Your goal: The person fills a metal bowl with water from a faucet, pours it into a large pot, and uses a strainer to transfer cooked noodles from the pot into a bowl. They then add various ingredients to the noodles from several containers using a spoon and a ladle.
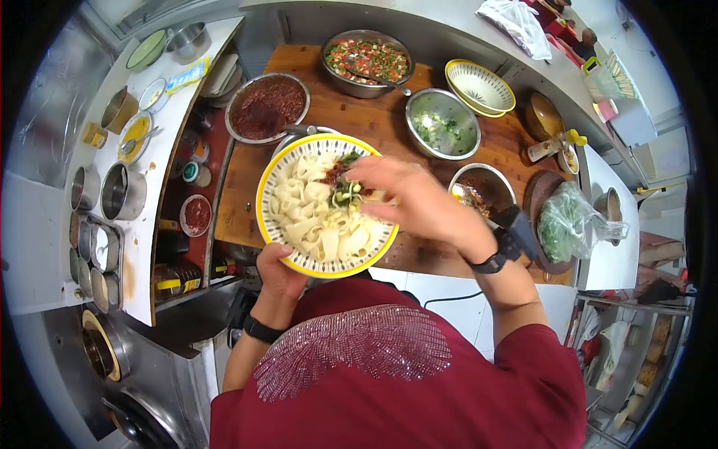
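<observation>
A yellow-rimmed patterned bowl (262, 202) of wide flat noodles (303, 213) is held up in front of my body. My left hand (280, 271) grips its lower left rim, thumb over the edge. On the noodles lie a dark red chili topping (334, 175) and chopped green pieces (345, 194). Over the right part of the bowl hovers my right hand (400, 191), its fingers apart and pointing left, with nothing seen in them. This hand hides part of the noodles and rim.
Beyond the bowl, the wooden table carries a basin of dark red chili (268, 97), a basin of chopped vegetables (374, 56), a bowl of chopped greens (445, 123), stacked patterned bowls (482, 82) and a metal bowl (486, 176). Bagged greens (565, 217) sit at right; shelves (134, 277) stand left.
</observation>
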Tool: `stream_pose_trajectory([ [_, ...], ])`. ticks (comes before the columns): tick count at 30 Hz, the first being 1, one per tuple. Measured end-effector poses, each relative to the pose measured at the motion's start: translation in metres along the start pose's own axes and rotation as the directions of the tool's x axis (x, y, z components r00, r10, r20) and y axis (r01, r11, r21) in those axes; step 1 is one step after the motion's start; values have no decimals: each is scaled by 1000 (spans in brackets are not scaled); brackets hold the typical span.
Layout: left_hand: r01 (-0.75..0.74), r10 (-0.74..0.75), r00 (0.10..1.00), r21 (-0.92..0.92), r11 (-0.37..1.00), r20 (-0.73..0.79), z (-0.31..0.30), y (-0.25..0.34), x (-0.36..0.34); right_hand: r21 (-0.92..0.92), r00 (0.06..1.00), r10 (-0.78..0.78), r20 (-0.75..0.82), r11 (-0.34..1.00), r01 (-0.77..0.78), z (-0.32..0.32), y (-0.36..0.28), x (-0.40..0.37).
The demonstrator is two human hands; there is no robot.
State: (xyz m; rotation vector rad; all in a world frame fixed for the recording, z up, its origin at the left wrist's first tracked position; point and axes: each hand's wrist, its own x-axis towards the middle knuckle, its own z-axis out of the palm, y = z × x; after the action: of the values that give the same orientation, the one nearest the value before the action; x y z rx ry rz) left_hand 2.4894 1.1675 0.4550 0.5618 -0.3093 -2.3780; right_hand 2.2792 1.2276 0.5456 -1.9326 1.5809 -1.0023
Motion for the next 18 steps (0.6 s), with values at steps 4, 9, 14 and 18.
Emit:
stream_pose_trajectory([
  [4,-86,86,996,12,996,-33,-1,-7,-6,382,858,487,-160,833,-401,-64,83,-16],
  [9,-194,216,964,145,970,-154,-6,-12,-25,-146,607,759,-234,590,-794,-108,274,-44],
  [14,-336,367,897,161,928,-246,-14,-13,-47,-945,498,806,319,313,100,-63,481,-39],
  [18,-431,479,831,216,876,-283,-40,-8,-64,-419,506,828,-242,381,-824,-42,380,0],
])
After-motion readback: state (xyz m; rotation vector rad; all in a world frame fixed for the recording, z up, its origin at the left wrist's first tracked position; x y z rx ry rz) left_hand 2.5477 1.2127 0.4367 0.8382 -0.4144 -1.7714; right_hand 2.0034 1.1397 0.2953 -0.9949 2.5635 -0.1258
